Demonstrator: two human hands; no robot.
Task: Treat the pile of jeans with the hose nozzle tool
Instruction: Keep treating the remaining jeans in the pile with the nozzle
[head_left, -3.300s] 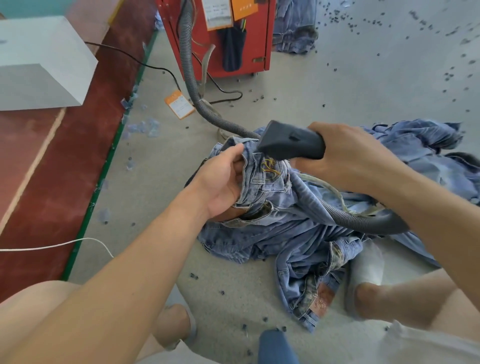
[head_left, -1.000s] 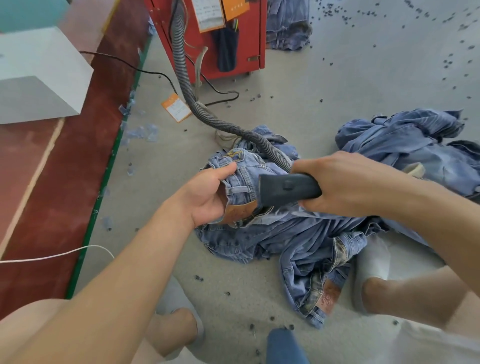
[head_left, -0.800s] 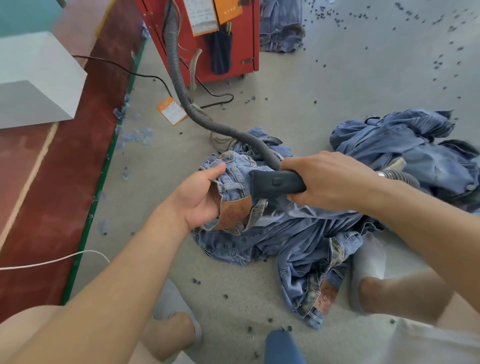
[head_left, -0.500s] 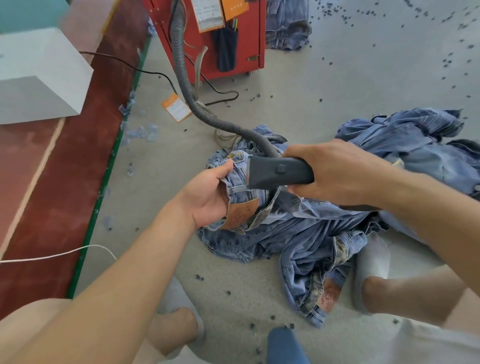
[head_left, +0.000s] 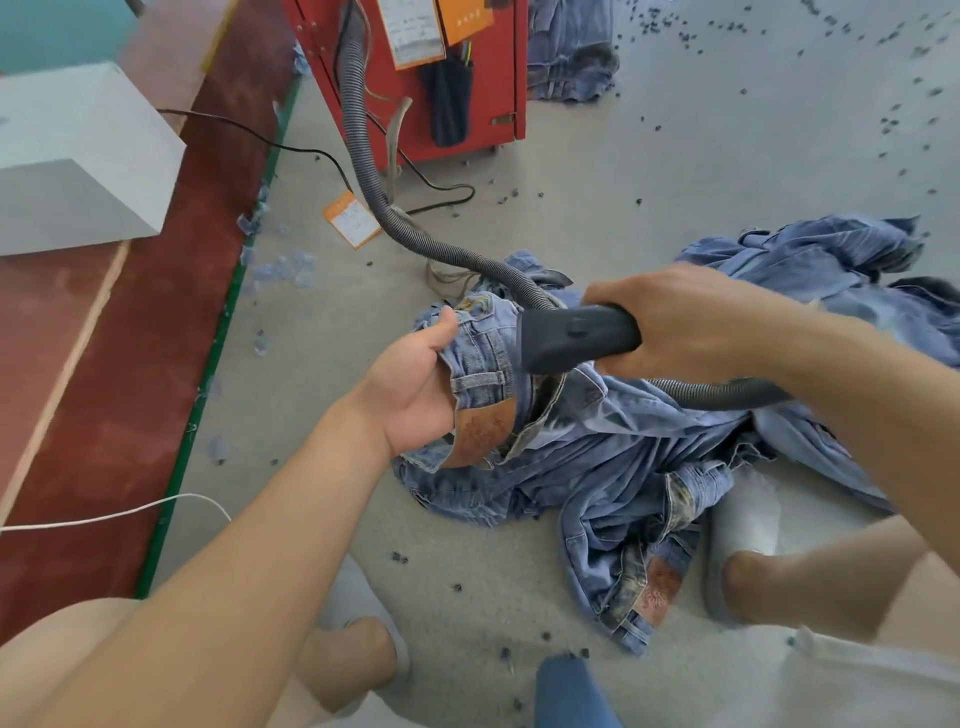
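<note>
Nozzle (head_left: 576, 338) lowered back onto waistband (head_left: 483, 374) beside patch.

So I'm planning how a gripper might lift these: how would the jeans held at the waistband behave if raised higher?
Probably floppy: the jeans sag and crumple below where the left hand bunches the waistband. Likely fairly heavy, since much denim trails on the floor. They could drag neighbouring pairs, as the folds overlap.
</note>
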